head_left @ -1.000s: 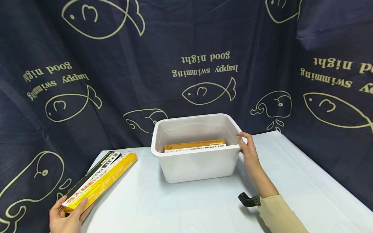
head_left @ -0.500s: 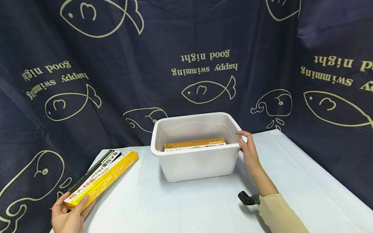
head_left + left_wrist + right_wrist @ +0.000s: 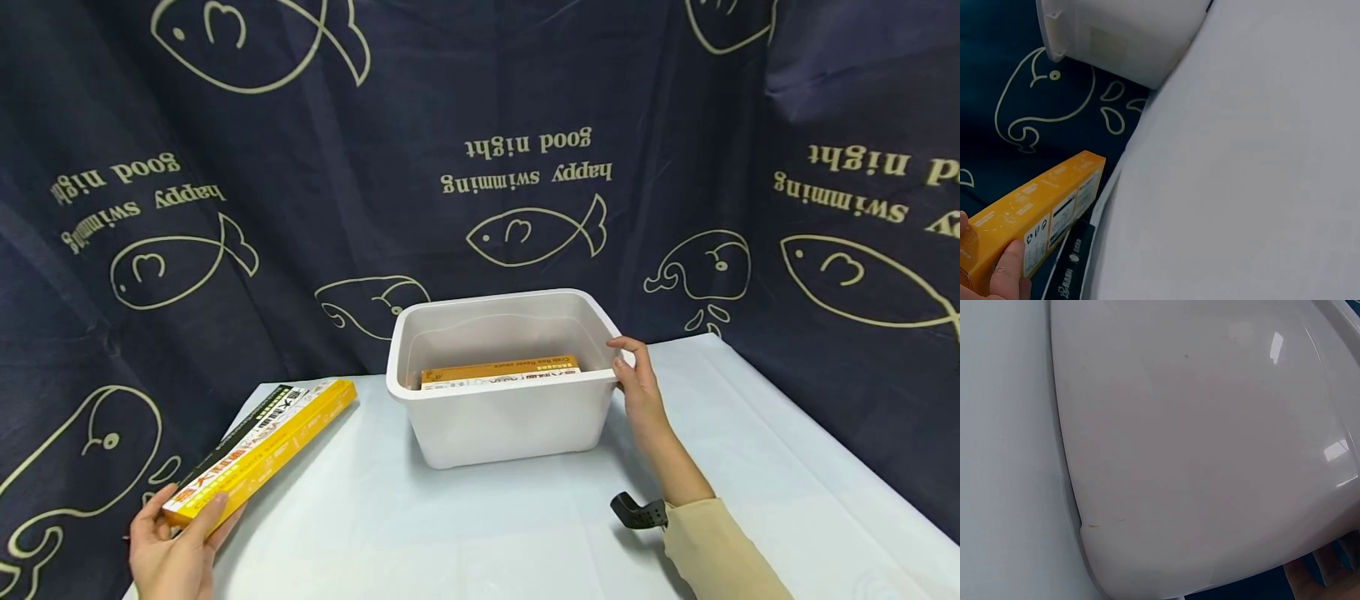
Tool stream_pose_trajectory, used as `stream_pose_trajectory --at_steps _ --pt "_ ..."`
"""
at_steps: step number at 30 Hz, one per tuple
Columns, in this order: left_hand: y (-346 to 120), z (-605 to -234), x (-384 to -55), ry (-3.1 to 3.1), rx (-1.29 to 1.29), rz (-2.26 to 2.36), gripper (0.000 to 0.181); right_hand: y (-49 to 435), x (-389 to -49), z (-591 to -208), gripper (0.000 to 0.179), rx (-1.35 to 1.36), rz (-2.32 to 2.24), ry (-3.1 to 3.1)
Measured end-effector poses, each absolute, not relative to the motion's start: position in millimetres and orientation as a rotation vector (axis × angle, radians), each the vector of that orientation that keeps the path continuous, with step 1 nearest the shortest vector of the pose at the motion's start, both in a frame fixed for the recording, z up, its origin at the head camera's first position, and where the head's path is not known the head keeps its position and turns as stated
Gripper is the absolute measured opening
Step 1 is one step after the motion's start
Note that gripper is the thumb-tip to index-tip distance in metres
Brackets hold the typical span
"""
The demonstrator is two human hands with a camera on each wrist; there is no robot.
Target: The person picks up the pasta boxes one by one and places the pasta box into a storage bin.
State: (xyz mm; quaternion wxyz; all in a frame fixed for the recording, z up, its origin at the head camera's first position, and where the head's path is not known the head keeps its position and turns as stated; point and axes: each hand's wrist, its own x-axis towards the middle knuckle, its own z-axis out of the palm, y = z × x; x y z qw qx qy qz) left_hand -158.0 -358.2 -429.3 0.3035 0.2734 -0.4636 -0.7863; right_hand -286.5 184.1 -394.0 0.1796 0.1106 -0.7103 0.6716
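**Operator:** Head view first: where is the yellow box (image 3: 266, 457)?

**Observer:** Lower left of the frame. Your left hand (image 3: 176, 554) grips its near end, so its long axis runs from your fingers (image 3: 207, 515) toward the upper right. The black box (image 3: 238, 432) lies along its far side; whether the two touch, you can't tell here.

**Operator:** And the white bin (image 3: 510, 429)?

**Observer:** Centre of the frame, to the right of your left hand. Its long side runs across, as does the orange-brown box (image 3: 491, 370) inside it, so your yellow box sits at a slant to both. Your right hand (image 3: 641, 392) holds the bin's rim at the right end, well apart from the yellow box; your left is the nearer one.

**Operator:** Left wrist view?

**Observer:** Your fingers hold the yellow box at lower left, its free end aimed toward the bin at the top. The black box shows below it.

**Operator:** Right wrist view?

**Observer:** The bin's wall fills most of it. You see only part of your hand at lower right, so that view alone can't tell you its grip.
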Motion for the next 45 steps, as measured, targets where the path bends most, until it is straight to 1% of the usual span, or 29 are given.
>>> stream_pose_trajectory --at_steps 3,9,13,19,28,38,45 --pt "-355 -424 -158 -1.217 0.667 -2.095 0.08 185 -287 -395 0.038 0.298 1.892 -2.016" --pt "-348 -410 -162 -1.255 0.656 -2.133 0.079 184 -286 -397 0.038 0.295 1.895 -2.007" --pt "-343 -400 -163 -1.209 0.556 -2.24 0.074 184 -285 -396 0.038 0.3 1.893 -2.007" --pt "-335 -390 -164 -1.136 0.413 -2.293 0.071 184 -286 -394 0.038 0.314 1.892 -2.003" --pt "-321 -377 -171 -1.042 0.374 -2.27 0.073 184 -286 -395 0.037 0.307 1.9 -1.99" --pt "-312 -363 -175 -1.091 0.347 -2.251 0.074 183 -286 -395 0.037 0.309 1.903 -1.987" --pt "-305 -353 -180 -1.03 0.232 -2.321 0.072 183 -286 -395 0.037 0.3 1.902 -1.99"
